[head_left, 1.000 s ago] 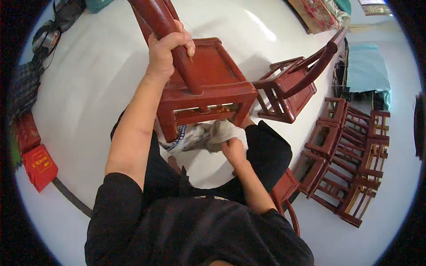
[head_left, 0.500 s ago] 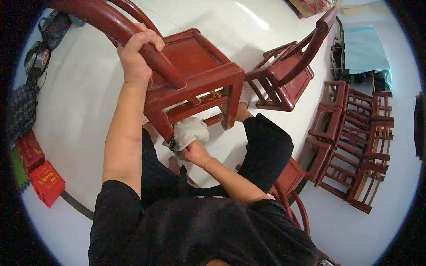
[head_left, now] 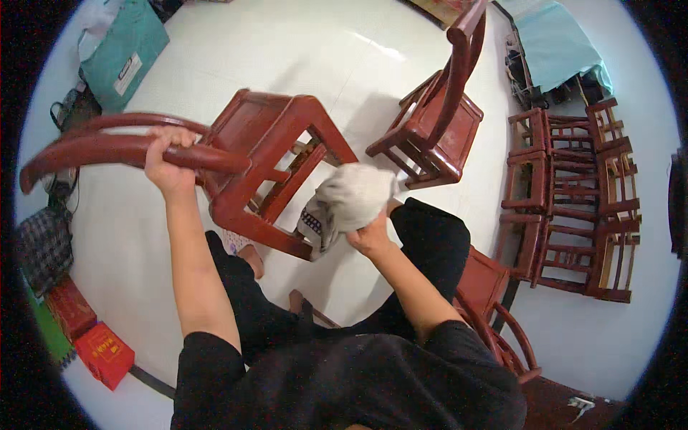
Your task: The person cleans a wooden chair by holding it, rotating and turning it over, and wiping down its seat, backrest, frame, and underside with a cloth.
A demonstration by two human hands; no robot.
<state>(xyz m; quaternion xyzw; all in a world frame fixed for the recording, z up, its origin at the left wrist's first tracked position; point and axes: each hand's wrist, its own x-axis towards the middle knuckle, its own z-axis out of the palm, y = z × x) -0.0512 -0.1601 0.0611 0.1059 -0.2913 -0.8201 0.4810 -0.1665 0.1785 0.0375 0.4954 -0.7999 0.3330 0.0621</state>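
Observation:
A dark red wooden chair [head_left: 252, 129] leans over in front of me, tipped to the left. Round its curved armrest my left hand [head_left: 170, 159] is closed. My right hand [head_left: 370, 235] grips a crumpled grey-white cloth [head_left: 352, 198] with a dark patterned edge. The cloth is beside the chair's leg and lower rails; whether it touches the wood I cannot tell. Some of my right fingers are hidden behind the cloth.
A second red chair [head_left: 450, 129] stands ahead on the right. More wooden chairs [head_left: 527, 193] are stacked along the right wall, and another chair [head_left: 481, 283] is close by my right side. At left are a teal bag [head_left: 127, 54] and a red bag [head_left: 104, 352].
The chair has tilted further left, with my left hand still on its armrest. My right hand has lifted the cloth up and right, away from the chair's lower leg.

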